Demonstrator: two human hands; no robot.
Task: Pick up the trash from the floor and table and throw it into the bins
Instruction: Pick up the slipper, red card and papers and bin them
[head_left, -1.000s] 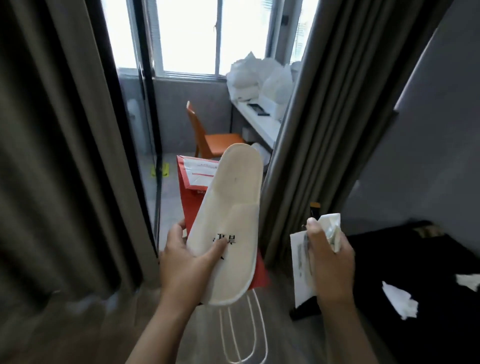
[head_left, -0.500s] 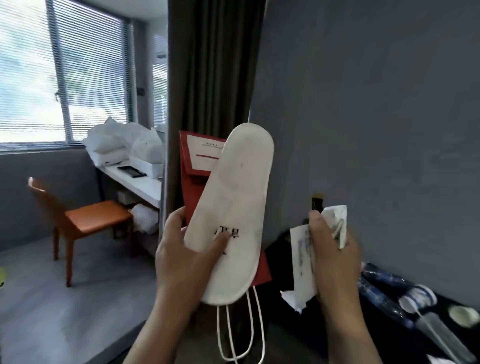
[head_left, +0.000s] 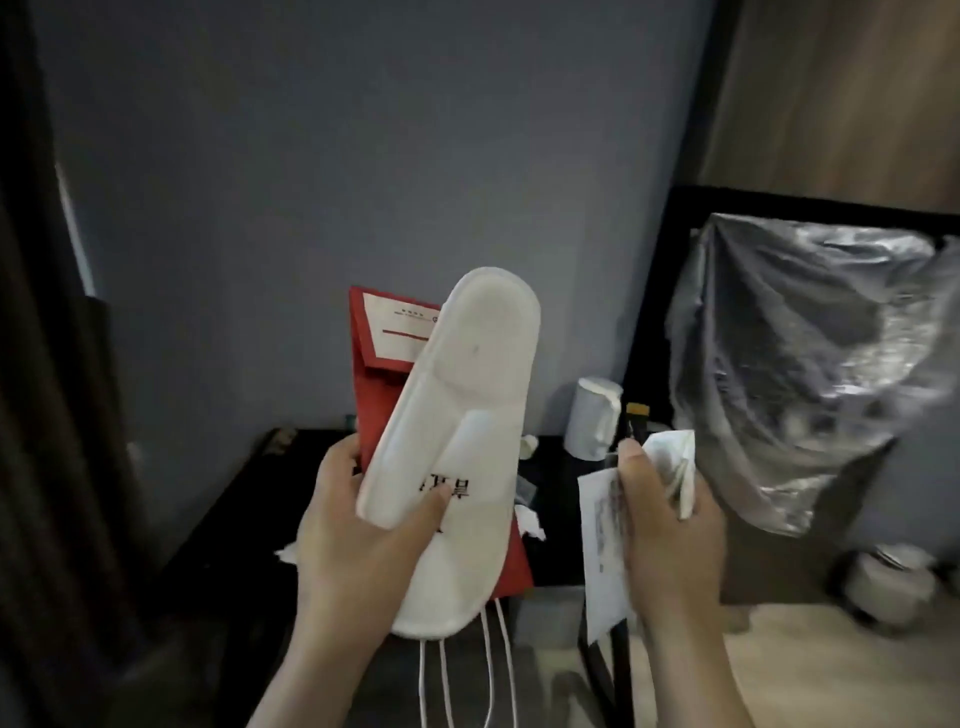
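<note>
The left hand (head_left: 363, 530) curls round one flat, oblong white fabric slipper (head_left: 462, 415), its thumb pressed on the black printed characters. Clamped behind the slipper is one stiff red paper bag (head_left: 376, 384) with a white label. Four thin white cord strands (head_left: 493, 670) hang from the bag at six o'clock.

The right hand (head_left: 670, 525) pinches white paper trash (head_left: 602, 545): one flat printed slip hanging down and one crumpled wad above the thumb.

Between the hands lies the matte black table (head_left: 234, 499), bearing two torn white tissue scraps (head_left: 530, 525). At eleven o'clock from the right hand stands one smooth white cylindrical mug (head_left: 592, 418). At two o'clock hangs one crinkled glossy grey plastic bin bag (head_left: 810, 364).
</note>
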